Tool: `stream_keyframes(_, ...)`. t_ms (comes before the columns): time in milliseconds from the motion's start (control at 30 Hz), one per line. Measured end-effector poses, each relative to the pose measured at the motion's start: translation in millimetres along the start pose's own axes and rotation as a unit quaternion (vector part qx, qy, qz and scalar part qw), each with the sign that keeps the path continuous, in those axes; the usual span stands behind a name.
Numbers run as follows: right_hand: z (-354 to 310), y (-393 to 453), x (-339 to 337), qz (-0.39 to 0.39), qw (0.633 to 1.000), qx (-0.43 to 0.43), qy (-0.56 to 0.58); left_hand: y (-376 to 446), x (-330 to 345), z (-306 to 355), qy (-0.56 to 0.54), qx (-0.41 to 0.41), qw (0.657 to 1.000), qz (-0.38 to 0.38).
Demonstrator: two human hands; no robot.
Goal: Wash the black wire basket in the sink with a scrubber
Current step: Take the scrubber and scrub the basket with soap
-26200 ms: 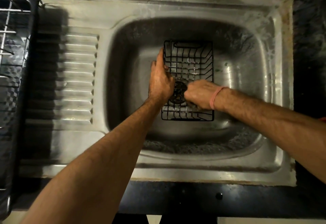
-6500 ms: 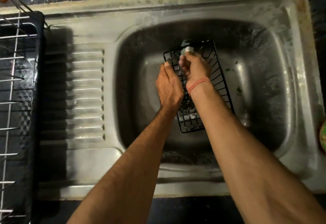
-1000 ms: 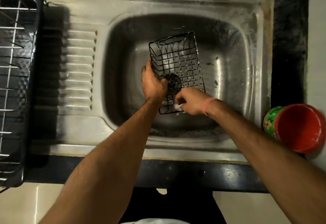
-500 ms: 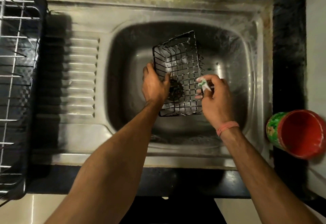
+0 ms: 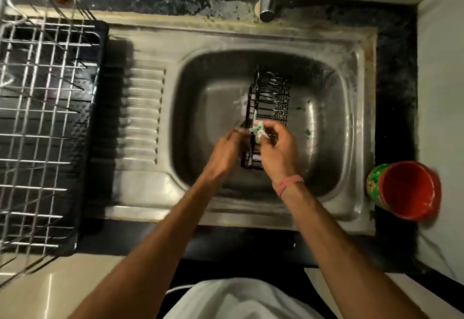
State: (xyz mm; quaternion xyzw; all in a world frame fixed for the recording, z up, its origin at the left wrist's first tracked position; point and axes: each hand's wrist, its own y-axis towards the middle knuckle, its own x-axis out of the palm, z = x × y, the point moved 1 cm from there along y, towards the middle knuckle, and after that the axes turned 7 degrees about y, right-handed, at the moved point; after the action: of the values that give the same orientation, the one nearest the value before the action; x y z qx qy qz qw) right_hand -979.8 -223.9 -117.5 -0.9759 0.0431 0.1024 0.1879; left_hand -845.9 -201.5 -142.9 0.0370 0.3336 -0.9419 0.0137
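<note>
The black wire basket (image 5: 268, 108), which lay flat on its base in the sink (image 5: 361, 123) half a second ago, now stands tipped up on one long side. The left hand (image 5: 227, 151), blurred, presses its outer face, though how its fingers lie I cannot tell. The right hand (image 5: 277, 150) pinches the soapy green scrubber (image 5: 258, 130) against the raised edge, so the sides and underside are likely next.

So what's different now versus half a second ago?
The black wire basket has been tipped up onto its long side, its open face toward the right. The right hand with the green-white scrubber moved left onto its near end. The left hand remains at it, blurred. The steel sink is unchanged.
</note>
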Motion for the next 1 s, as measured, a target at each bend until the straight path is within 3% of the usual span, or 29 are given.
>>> stream_keyframes(100, -4.4, 2.3, -7.8, 0.007, 0.998, 0.047, 0.029, -45.3, 26.2, 2.7, -0.052, 0.049, 0.997, -0.024)
stream_keyframes(233, -11.9, 6.8, -22.0, -0.013, 0.998, 0.057, 0.031, -53.1, 32.2, -1.3, 0.011, 0.108, 0.992, -0.057)
stream_keyframes(433, -20.3, 15.6, -45.7, -0.020, 0.999, 0.014, -0.031, -34.1, -9.9, 11.2, 0.082, 0.113, 0.990, -0.011)
stream_keyframes(533, -20.4, 18.8, -55.6, -0.024, 0.998, 0.033, -0.044, -17.7, -32.5, 12.0, 0.149, 0.123, 0.981, -0.034)
stream_keyframes(667, -29.7, 21.6, -49.7, -0.024, 0.994, -0.012, -0.108, 1.0, -45.9, 23.9, 0.251, 0.086, 0.964, -0.027)
stream_keyframes(833, -48.4, 31.7, -26.9, 0.029, 0.984, -0.069, -0.159, -8.9, -48.4, 51.1, 0.444, 0.137, 0.870, 0.166)
stream_keyframes(1000, -52.6, 45.9, -2.9, 0.043, 0.979, -0.100, -0.173, -9.9, -24.8, 44.7, 0.537, 0.076, 0.833, 0.109)
